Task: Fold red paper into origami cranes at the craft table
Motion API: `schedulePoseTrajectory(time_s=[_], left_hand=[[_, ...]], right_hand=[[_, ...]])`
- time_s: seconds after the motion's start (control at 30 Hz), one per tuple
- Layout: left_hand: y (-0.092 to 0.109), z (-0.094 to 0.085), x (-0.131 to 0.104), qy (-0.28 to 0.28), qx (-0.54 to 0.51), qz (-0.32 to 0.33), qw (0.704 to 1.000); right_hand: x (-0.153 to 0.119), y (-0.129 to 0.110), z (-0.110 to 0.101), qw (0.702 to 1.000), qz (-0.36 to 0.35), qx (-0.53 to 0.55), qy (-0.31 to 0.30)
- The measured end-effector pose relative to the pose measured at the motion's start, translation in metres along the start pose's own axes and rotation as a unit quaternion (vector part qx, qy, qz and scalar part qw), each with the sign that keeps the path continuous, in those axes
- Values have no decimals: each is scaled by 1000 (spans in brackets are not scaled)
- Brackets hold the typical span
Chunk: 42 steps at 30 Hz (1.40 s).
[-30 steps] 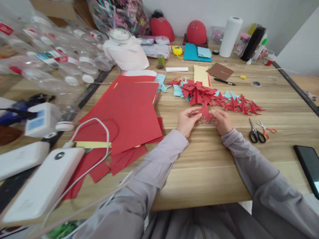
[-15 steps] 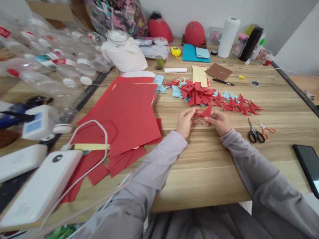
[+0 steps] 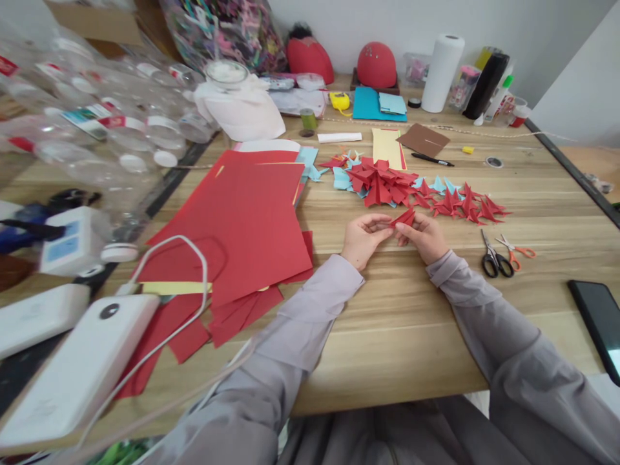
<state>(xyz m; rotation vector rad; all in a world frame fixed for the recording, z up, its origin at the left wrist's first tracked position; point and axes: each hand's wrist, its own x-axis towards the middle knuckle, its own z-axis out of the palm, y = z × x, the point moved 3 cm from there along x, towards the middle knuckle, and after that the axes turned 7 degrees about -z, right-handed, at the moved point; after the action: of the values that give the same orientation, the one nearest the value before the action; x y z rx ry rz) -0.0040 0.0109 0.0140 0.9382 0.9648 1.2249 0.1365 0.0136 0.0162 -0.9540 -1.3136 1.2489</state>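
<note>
A small folded red paper [image 3: 405, 220] is held up between both hands over the middle of the table. My left hand [image 3: 362, 239] pinches its left end with thumb and fingertips. On the other side, my right hand [image 3: 426, 237] grips the paper's right part between thumb and fingers. Just behind the hands lies a heap of folded red paper pieces [image 3: 380, 182], with light blue ones [image 3: 343, 179] among them. More red folded pieces [image 3: 469, 204] extend to the right of the heap.
Large red sheets [image 3: 252, 226] lie left of my hands. Black scissors [image 3: 495, 258] and orange scissors [image 3: 517, 250] are on the right, with a phone [image 3: 598, 323] beyond. Clear bottles [image 3: 121, 129] and white power banks [image 3: 87, 368] crowd the left; a pen [image 3: 433, 159] lies behind.
My left thumb and fingers have closed on the paper's left end, where they were more spread before. The red paper has turned and looks narrower.
</note>
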Motion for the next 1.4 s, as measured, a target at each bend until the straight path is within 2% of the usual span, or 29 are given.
schedulePoseTrajectory(time_s=[0.23, 0.43, 0.6, 0.73, 1.2, 1.4], left_hand=[[-2, 1, 0, -10, -3, -12, 1000], [-1, 2, -2, 13, 26, -6, 1000], [1, 3, -4, -6, 44, -3, 999], [0, 4, -3, -24, 6, -27, 999], [-2, 4, -2, -24, -6, -46, 999], [-1, 4, -3, -16, 9, -30, 999]], right_hand=[[-1, -3, 1, 998, -35, -53, 8], [-1, 1, -2, 999, -21, -25, 20], [1, 5, -3, 999, -15, 29, 31], [1, 5, -1, 997, 13, 70, 29], [1, 4, 0, 995, 11, 95, 9], [2, 7, -1, 995, 0, 101, 9]])
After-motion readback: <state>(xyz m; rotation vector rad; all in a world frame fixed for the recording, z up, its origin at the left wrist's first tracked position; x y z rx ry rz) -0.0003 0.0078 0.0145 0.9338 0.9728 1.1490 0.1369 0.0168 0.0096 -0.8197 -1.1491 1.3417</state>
